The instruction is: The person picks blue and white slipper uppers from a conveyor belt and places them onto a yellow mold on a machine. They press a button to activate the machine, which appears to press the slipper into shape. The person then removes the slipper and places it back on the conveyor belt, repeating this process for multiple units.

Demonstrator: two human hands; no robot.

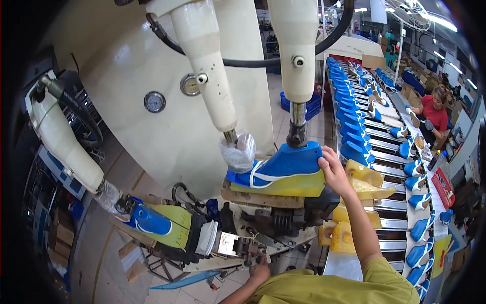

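In front of me, a blue shoe last (291, 161) with white sandal straps lies on a yellow pad (288, 185) of the pressing machine. A metal press rod (297, 124) bears down on its top, and a plastic-wrapped press head (238, 152) stands at its toe end. My right hand (334, 172) grips the last's heel end, thumb and fingertips against the blue edge. Low in the middle, my left hand (259, 272) is closed at a small metal control fitting (252, 252); its grip is partly hidden. A second blue last (152, 221) sits under the left press arm (68, 137).
To the right, a roller conveyor (387, 202) carries rows of blue lasts with white straps. Yellow translucent moulds (349, 230) lie at its near edge. Across it a person in a red top (433, 114) handles a shoe. A blue crate (304, 107) stands behind the machine.
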